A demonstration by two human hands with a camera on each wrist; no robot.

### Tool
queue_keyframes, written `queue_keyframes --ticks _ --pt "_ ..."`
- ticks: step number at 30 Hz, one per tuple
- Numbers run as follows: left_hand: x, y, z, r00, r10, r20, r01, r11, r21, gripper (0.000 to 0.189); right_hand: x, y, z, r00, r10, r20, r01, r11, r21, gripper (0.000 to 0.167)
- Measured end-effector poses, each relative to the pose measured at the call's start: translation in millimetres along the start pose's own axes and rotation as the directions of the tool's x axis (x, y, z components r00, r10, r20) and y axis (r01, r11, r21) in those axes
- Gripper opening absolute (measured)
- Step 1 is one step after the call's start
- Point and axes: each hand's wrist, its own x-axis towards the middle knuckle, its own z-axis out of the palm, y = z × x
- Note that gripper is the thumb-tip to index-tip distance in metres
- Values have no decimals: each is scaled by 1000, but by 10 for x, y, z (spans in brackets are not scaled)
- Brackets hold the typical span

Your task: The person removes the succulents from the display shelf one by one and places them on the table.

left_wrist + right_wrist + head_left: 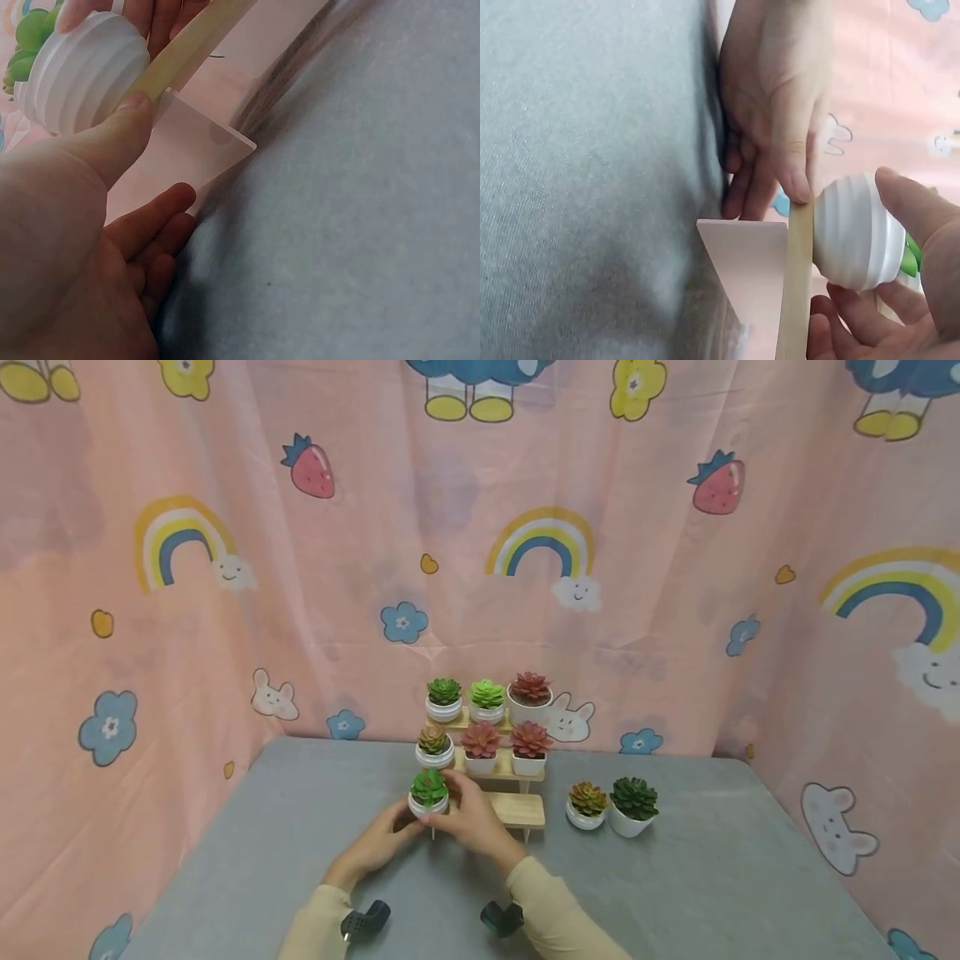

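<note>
A bright green potted succulent [429, 788] in a ribbed white pot [859, 232] sits at the left end of the lowest tier of a wooden stand [517, 810]. My right hand [477, 817] holds that pot, thumb on one side and fingers round the other. At the tier's left end is my left hand [380, 838], its thumb touching the wood's edge [176, 64] beside the pot. The left fingers extend below, close to the stand's pale leg [191, 142], without curling round the pot. Several potted succulents fill the two upper tiers, among them a reddish one [481, 739].
Right of the stand, a yellow-brown succulent [587, 804] and a dark green succulent [634, 806] stand in white pots on the grey table [720, 860]. A pink patterned curtain [360, 585] hangs behind and at both sides.
</note>
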Motion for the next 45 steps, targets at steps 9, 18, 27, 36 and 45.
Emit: queue_keyframes --ticks 9,18,27,36,45 --pt "35 -25 -12 999 41 -13 -41 999 23 58 40 -12 39 999 42 -32 -44 996 -78 66" --pt "-8 -30 -7 999 40 19 -40 999 22 57 -47 -5 26 999 31 -27 -33 997 -68 63" --pt "-15 -35 -25 993 101 58 -100 995 -18 63 -224 -92 -129 1000 4 -6 -5 998 -67 64" --pt "6 -44 -16 997 75 23 -75 997 1 66 -432 -159 -303 1000 -19 -2 19 996 -82 67" --pt "-3 -40 -8 998 60 15 -60 998 24 65 -651 -172 -504 999 -13 -51 9 997 -81 67"
